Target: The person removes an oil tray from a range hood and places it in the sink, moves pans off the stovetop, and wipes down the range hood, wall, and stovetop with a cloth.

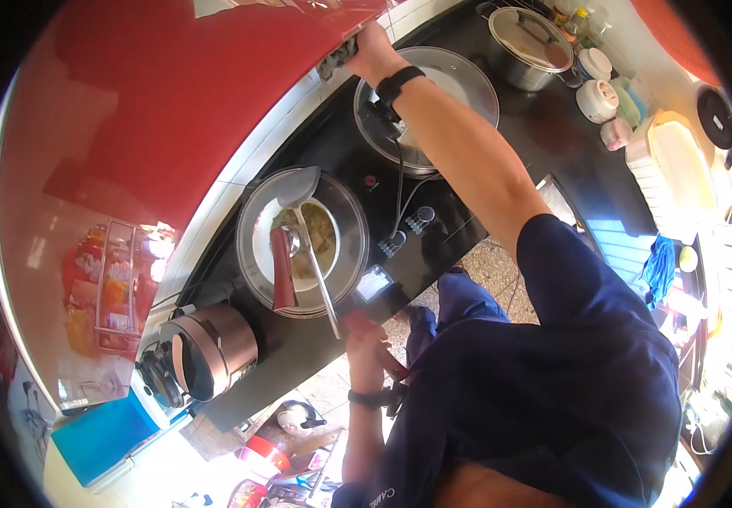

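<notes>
My right hand [374, 55] is raised at the top, its fingers closed on a crumpled grey rag [337, 59] at the lower edge of a glossy red panel [163, 102]. Lower down, my left hand [366, 354] curls around a dark red thing [395, 364] whose kind I cannot make out. Just beyond that hand, a metal spatula [299, 184] lies across a round glass lid [252, 203] with a red upright handle [283, 269]. Yellowish-green food [324, 233] shows through the lid.
A second lidded pan [476, 93] sits under my right forearm on the black counter [544, 127]. Beyond it are a steel pot [531, 51] and several jars [597, 100]. A rice cooker [218, 351] stands at the left end. Cables [401, 182] cross near the control knobs [419, 220].
</notes>
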A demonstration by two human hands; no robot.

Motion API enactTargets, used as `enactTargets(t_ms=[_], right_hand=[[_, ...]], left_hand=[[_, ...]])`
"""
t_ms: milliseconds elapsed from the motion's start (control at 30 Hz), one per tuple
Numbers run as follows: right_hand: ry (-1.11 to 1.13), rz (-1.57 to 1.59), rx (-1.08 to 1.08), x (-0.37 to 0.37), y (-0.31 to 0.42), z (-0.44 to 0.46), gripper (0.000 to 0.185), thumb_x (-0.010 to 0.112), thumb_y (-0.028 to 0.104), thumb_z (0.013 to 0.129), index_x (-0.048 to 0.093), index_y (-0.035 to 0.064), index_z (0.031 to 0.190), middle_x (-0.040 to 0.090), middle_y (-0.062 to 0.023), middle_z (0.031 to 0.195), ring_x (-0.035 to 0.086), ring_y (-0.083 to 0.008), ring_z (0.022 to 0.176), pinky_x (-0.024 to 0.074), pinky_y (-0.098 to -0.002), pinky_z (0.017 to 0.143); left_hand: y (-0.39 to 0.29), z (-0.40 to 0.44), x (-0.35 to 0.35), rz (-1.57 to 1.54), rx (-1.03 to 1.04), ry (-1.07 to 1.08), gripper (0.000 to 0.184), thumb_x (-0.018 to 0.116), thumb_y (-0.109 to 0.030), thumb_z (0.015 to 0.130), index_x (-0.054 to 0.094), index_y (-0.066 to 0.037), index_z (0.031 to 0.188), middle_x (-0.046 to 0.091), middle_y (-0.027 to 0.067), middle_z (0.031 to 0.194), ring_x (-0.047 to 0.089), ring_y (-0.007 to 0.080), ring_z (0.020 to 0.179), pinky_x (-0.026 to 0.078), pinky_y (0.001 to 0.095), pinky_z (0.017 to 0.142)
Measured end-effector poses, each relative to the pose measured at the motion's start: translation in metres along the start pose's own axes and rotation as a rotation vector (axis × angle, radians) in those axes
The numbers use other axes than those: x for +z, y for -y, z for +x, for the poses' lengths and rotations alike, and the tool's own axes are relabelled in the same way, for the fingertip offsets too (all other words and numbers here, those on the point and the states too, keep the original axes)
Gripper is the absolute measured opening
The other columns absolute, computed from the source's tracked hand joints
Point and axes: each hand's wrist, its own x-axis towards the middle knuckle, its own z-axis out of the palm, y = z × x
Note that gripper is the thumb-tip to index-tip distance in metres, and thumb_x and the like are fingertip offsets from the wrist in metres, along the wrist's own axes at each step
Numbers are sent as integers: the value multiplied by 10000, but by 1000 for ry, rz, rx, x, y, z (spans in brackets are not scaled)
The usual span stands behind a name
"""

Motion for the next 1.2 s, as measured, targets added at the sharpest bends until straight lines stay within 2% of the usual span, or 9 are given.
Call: enactTargets(t_ms=[33,167,200,567,667,733,900,1000,1200], right_hand=[[-59,-74,-50,8,-5,-3,323,462,288,989,597,51,1162,673,-147,1140,657,-333,1040,529,-519,912],[-70,7,-44,42,-29,-34,331,541,341,980,598,71,1162,677,-100,1126,665,-280,1009,551,-481,849],[-50,-41,21,45,-34,-39,462,299,385,1082,514,61,1331,639,-116,1277,611,-301,1171,459,-473,1044],[-33,-65,246,94,-157,-86,307,410,231,1040,589,16,1166,681,-137,1114,658,-272,1015,521,-427,918],[84,-579,90,57,-199,-65,276,504,247,1009,608,26,1137,700,-175,1057,673,-321,977,531,-436,876],[414,-1565,-417,40,-214,-49,310,587,276,960,612,37,1156,700,-216,987,674,-378,937,534,-447,831],[668,-1714,-521,47,-229,-59,348,675,327,872,667,116,1148,694,-196,952,677,-385,918,530,-482,823],[1034,-2076,-111,45,-232,-69,472,722,338,840,606,155,1259,663,-165,1113,664,-361,1002,522,-494,868],[726,-2023,-364,18,-225,-61,497,745,262,827,580,156,1283,632,-211,1198,627,-408,1100,525,-501,913]], left_hand=[[0,-1,-2,21,-4,-1,185,644,-128,855,579,-87,1024,610,2,846,594,115,769,477,281,716],[4,0,-13,-3,16,23,187,648,-142,854,578,-86,1018,612,3,849,599,113,780,478,285,725],[3,-1,-14,0,13,31,188,648,-141,855,577,-84,1019,612,3,849,599,114,780,480,288,729],[8,-12,-34,14,19,95,232,633,-187,939,597,-45,1119,633,28,954,601,131,839,481,304,785],[17,-15,-47,9,82,195,257,616,-213,970,598,-30,1150,634,43,1000,595,132,874,481,306,795],[19,-19,-46,94,64,230,270,613,-221,974,595,-23,1156,635,46,989,589,131,887,480,301,790],[23,-25,-32,3,40,164,295,617,-231,970,590,-20,1174,628,47,957,586,120,838,481,250,667],[24,-25,-31,-132,-8,156,289,623,-239,964,588,-32,1163,617,37,923,580,111,812,468,228,626],[29,-20,-34,-92,-49,152,192,627,-240,955,572,-71,1027,602,23,877,576,103,770,466,233,583]])
